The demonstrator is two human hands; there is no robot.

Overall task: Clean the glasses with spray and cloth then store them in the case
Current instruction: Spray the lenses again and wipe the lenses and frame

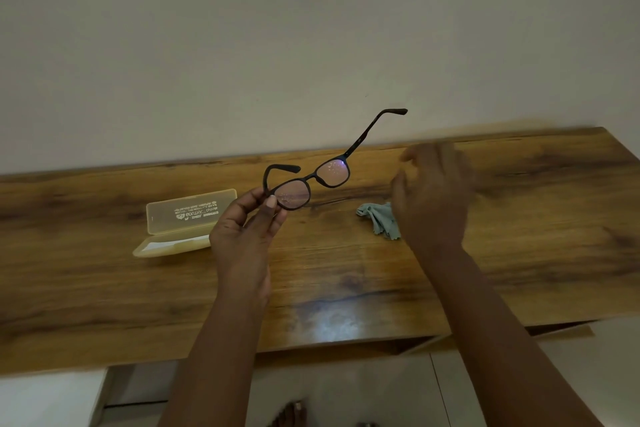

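Observation:
Black-framed glasses (313, 178) hang in the air above the table, arms unfolded, with droplets showing on both lenses. My left hand (242, 232) pinches the frame at its left lens corner. My right hand (433, 194) is blurred, fingers spread, holding nothing, just right of the glasses and partly covering a crumpled light-blue cloth (377, 220) that lies on the table. A translucent yellow glasses case (183, 222) lies open on the table to the left of my left hand. No spray bottle is in view.
The wooden table (346, 281) stands against a plain wall, its near edge below my forearms. Pale floor and my feet show under the front edge. A white surface sits at the lower left.

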